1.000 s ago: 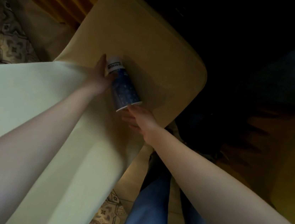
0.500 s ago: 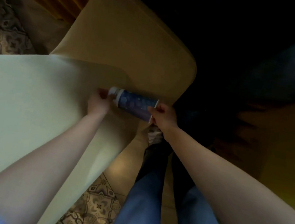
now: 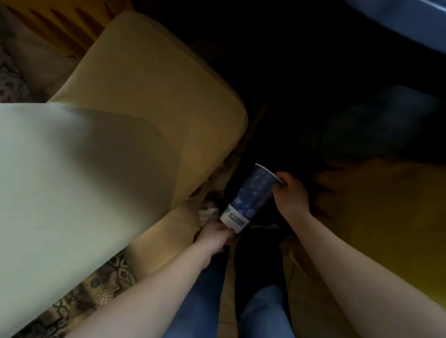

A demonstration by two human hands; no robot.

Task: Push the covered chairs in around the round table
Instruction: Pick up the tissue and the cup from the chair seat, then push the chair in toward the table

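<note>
Blue paper cup (image 3: pixel 252 197) is being pinched at both ends, left hand (image 3: pixel 215 236) at its base, right hand (image 3: pixel 291 195) at its rim. Beside it, the covered chair (image 3: pixel 152 98) is standing unpushed; squeezing could crumple the cup.

Patterned tile floor (image 3: pixel 106 289) beneath you, cream-covered chair (image 3: pixel 152 98) standing on it at your left, your dark-socked feet (image 3: pixel 258 260) planted on plain tan tiles beside it

a blue patterned paper cup (image 3: pixel 253 195) tilts above blue jeans (image 3: pixel 196 311), patterned floor tiles (image 3: pixel 94 290) lower left.
</note>
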